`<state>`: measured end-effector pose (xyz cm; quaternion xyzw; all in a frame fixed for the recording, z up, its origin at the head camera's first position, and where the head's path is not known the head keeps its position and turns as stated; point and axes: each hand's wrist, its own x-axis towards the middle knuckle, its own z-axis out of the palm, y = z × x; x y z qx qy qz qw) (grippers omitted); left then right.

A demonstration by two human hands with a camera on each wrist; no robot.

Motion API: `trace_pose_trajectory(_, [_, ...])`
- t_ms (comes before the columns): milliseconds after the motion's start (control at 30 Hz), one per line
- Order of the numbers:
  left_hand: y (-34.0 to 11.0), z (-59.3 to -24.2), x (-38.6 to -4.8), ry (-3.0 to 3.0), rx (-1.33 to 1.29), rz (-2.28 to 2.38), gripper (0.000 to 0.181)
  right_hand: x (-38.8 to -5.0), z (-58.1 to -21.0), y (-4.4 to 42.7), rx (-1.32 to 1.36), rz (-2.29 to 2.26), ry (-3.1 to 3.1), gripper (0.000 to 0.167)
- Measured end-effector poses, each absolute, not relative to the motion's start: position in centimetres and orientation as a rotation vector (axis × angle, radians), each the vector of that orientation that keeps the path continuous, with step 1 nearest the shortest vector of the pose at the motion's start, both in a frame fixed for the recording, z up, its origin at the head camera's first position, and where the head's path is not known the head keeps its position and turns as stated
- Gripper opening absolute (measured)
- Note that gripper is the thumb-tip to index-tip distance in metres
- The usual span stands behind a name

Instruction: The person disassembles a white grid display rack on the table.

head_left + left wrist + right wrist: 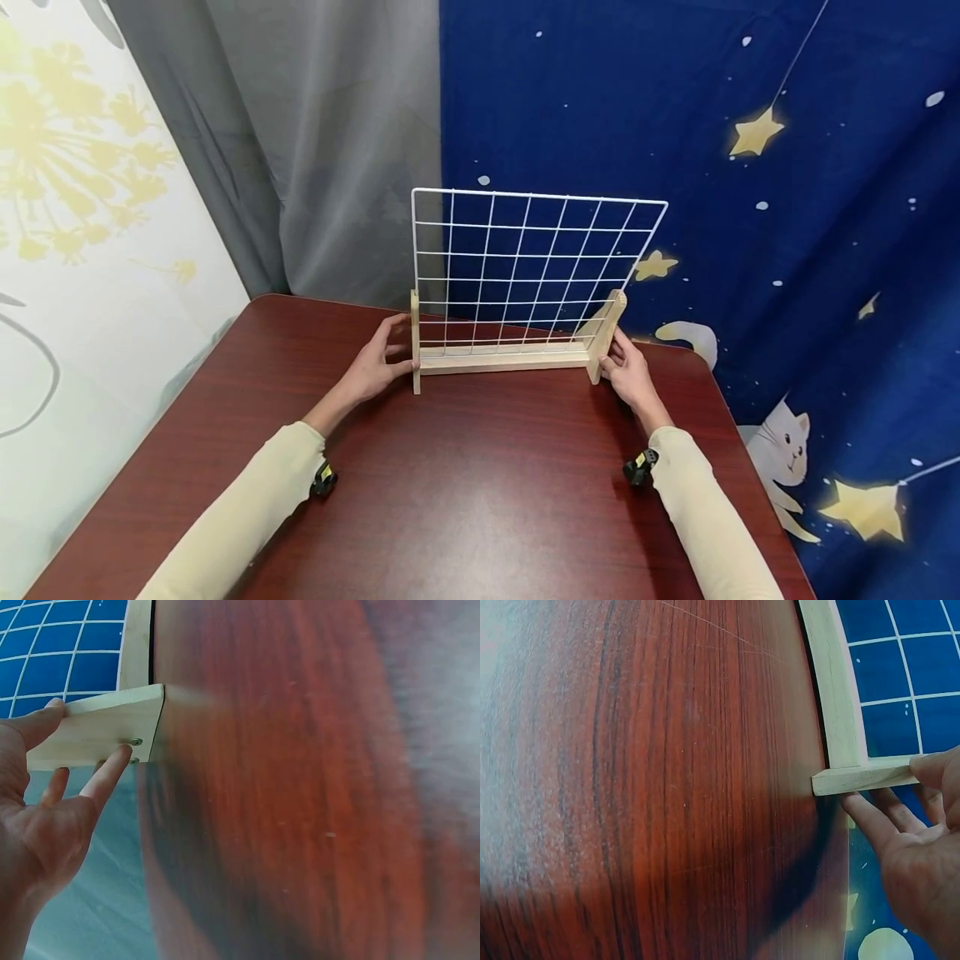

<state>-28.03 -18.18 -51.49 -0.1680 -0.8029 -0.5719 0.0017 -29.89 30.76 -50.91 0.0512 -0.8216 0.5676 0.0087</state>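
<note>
A white wire grid (525,250) stands upright, leaning back, in a pale wooden stand with a bottom bar (502,360) and two side pieces. The left hand (372,362) holds the left side piece (416,342) from outside; in the left wrist view one finger of this hand (56,817) touches that piece (97,731) beside a screw, another its edge. On the other end, the right hand (628,373) grips the right side piece (606,337). In the right wrist view, this hand's (922,847) fingers lie on both sides of the piece (862,778); some fingertips are hidden.
The stand rests near the back edge of a dark red-brown table (480,483). Behind it hang a grey curtain (352,150) and a blue curtain (600,100) with stars. Small black devices sit at the left wrist (323,480) and right wrist (641,467).
</note>
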Motion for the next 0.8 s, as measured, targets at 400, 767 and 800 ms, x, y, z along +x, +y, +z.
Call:
trace_pose_trajectory(400, [-18.0, -51.6, -25.7, -2.535, -0.505, -1.761, 0.085, -30.1, -51.3, 30.4, 0.176, 1.797, -2.545, 0.076])
trace_pose_trajectory(767, [-17.5, -51.6, -22.7, -2.478, -0.444, -1.832, 0.087, -30.2, -51.0, 30.3, 0.156, 1.855, -2.500, 0.073])
trace_pose_trajectory(800, [-17.5, -51.6, -22.5, -2.480, -0.440, -1.827, 0.087, -30.2, -50.9, 30.3, 0.152, 1.846, -2.504, 0.073])
